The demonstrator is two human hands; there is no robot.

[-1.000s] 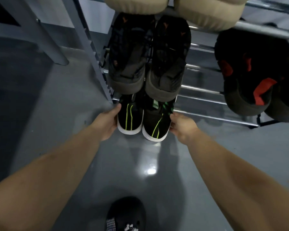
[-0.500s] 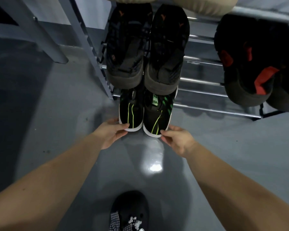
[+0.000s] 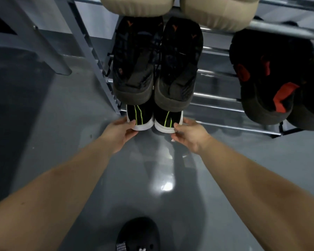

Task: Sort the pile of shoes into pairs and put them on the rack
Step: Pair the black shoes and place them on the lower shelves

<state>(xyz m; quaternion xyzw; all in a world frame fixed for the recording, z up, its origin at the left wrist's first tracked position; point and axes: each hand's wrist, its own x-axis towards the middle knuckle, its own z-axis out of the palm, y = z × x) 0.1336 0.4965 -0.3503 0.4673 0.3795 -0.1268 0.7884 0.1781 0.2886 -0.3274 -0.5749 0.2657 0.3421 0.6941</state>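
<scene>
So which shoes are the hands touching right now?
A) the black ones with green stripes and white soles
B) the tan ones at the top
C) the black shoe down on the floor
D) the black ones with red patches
A: the left hand and the right hand each hold the heel of one of the green-striped shoes on the lowest level of the rack.

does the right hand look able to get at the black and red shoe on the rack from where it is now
Probably yes: the right hand is busy on the green-striped shoe, but nothing lies between it and the black and red shoe.
</scene>
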